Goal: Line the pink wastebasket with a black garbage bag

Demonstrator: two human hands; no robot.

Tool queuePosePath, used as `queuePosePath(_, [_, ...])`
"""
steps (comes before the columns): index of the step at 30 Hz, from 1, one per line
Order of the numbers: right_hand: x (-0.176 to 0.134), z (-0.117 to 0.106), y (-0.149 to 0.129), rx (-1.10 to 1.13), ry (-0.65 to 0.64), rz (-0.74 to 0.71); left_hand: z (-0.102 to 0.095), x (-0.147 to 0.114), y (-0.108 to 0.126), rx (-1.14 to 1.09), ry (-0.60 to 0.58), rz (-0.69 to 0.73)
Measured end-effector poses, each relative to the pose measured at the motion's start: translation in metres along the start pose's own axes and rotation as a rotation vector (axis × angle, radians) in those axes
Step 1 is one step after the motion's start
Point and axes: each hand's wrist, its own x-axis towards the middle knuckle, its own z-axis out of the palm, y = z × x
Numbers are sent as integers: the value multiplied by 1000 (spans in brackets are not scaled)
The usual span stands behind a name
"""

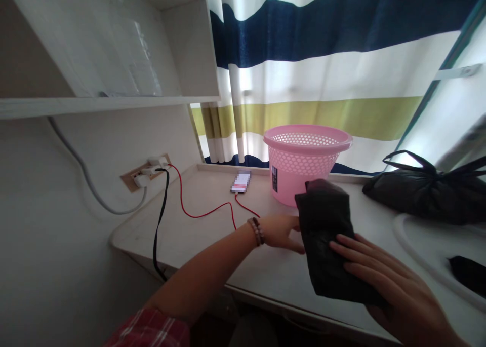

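Fingers flat across it, the right hand (383, 281) holds a black bundle (325, 240) above the counter (212, 187); the left hand (279, 230) is at its left edge, fingertips hidden, their grip impossible to tell. Beyond are a pink basket (304, 172), a phone (241, 181) on a red cable (194, 217) and a striped curtain (322, 78).

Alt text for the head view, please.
The right hand lies against a folded black bundle; the left hand, partly hidden, is at its other side. Beyond, on a white desk, are a pink basket and a phone with a red cable.
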Motion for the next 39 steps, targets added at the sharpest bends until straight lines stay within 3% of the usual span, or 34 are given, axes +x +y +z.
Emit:
queuePosePath(2, [-24, 23, 15, -34, -128, 38, 20, -22, -16, 92, -27, -219])
queuePosePath(4, [-48, 44, 25, -30, -224, 114, 39, -41, -18, 72, 78, -310])
queuePosePath(7, [-70, 62, 31, 16, -309, 264, 59, -56, 3, -33, 269, -250])
queuePosePath(9, [-73, 65, 29, 65, -318, 375, 71, -59, 20, -70, 264, -110])
queuePosePath(11, [-71, 62, 26, 125, -308, 453, 83, -57, 32, -77, 195, -3])
queuePosePath(13, [-67, 58, 21, 187, -294, 481, 94, -55, 37, -57, 168, 17])
queuePosePath(18, [-68, 44, 12, 306, -246, 541, 111, -46, 42, -22, 212, -77])
queuePosePath(23, [-77, 40, 10, 282, -135, 624, 120, -38, 58, -10, 232, -182])
queuePosePath(28, [-86, 46, 14, 216, 5, 718, 137, -24, 67, -14, 385, -320])
queuePosePath(31, [-93, 49, 11, 124, 35, 716, 145, -15, 69, 28, 450, -412])
queuePosePath(34, [-99, 46, 4, 57, 55, 618, 150, -8, 74, 63, 447, -438])
queuePosePath(39, [-110, 32, -5, -27, -46, 419, 161, -3, 86, 146, 431, -462])
